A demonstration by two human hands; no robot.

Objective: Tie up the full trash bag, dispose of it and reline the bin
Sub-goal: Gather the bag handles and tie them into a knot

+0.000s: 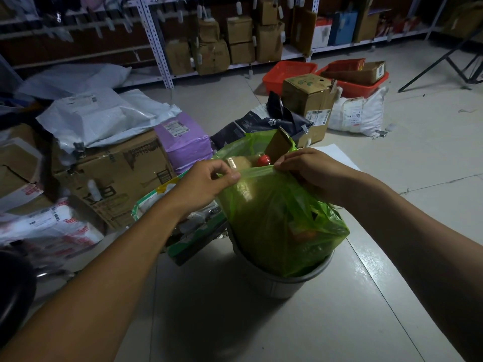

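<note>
On the pale tiled floor [261, 330] near the middle of the scene: a grey bin [277, 279], upright, with a full green trash bag [274, 218] standing in it and rising well above the rim. Inside the bag's open mouth, a brown cardboard piece [281, 145] poking up at the far side, a red cap [263, 160] just left of it, other contents blurred through the translucent plastic. Left hand [206, 182] closed, pinching the near edge of the bag's mouth between thumb and fingers at the left end; right hand [311, 171] closed too, gripping the same edge at the right end, the plastic stretched taut between both hands. Just left of the bin, touching or nearly touching it, a green-and-white package [180, 231] lying tilted. Further left, a large cardboard box [117, 178] with grey mailer bags [104, 118] piled on top, and a purple parcel [183, 142] beside it. Beyond the bin, a dark bag with a paw print [264, 124], then a brown carton [308, 100] with labels. Far right, a white sack [358, 113] and red plastic baskets [290, 74] on the floor. Along the far wall, white metal shelving [162, 48] stacked with cardboard boxes.
</note>
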